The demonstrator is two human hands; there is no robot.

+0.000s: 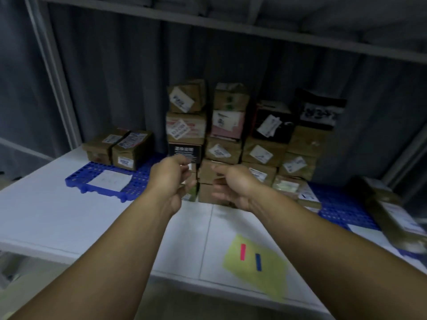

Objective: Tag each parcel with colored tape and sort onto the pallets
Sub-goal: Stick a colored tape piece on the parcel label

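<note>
Head camera: my left hand [171, 179] and my right hand [233, 188] are just in front of the stack of parcels [231, 144] at the back of the table [46, 215]. The fingers of both are curled; because of the blur I cannot tell if they hold anything. Red tape [242, 251] and blue tape [258, 262] lie on a yellow sheet [261, 282] near me.

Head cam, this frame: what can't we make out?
All head view.
Left hand and right hand: motion blur; unclear whether either holds anything.
Parcel stack: labels blurred, unreadable; lowest front boxes hidden behind the hands.
Right pallet: mostly covered by parcels, extent unclear.
</note>
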